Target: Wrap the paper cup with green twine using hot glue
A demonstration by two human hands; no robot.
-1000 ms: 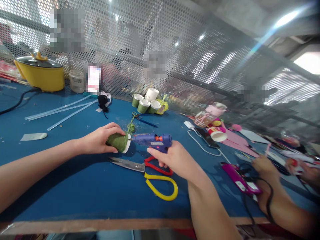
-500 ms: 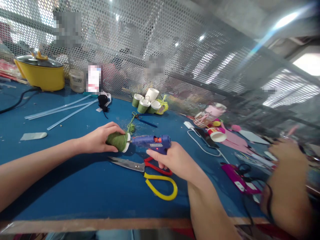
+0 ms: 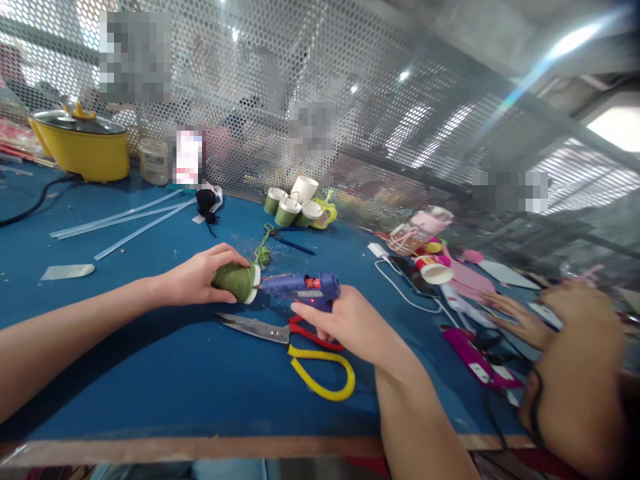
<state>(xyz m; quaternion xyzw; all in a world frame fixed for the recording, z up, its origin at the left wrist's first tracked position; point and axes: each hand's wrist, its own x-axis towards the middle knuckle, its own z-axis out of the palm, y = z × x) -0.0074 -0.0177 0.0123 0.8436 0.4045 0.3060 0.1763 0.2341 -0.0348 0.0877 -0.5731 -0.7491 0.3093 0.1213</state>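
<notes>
My left hand (image 3: 207, 275) is wrapped round a paper cup covered in green yarn (image 3: 234, 283), which lies on its side with its white rim facing right. In my right hand (image 3: 345, 317) is a blue hot glue gun (image 3: 305, 288), its nozzle at the cup's rim. A small red light glows on the gun. Below it lie scissors (image 3: 265, 328) with one red and one yellow handle. Green yarn (image 3: 263, 255) is bunched on the table just behind the cup.
Several yarn-wrapped cups (image 3: 289, 211) and blue-handled pliers (image 3: 295, 244) lie farther back. Glue sticks (image 3: 135, 217) and a yellow electric pot (image 3: 90, 150) are at left. A co-worker's hands (image 3: 525, 323), a phone (image 3: 413, 275) and a purple power strip (image 3: 477, 360) are at right.
The glue gun has shifted very slightly down and left along the cup's rim. My left hand keeps its place. At the right, another hand of the co-worker has come into view.
</notes>
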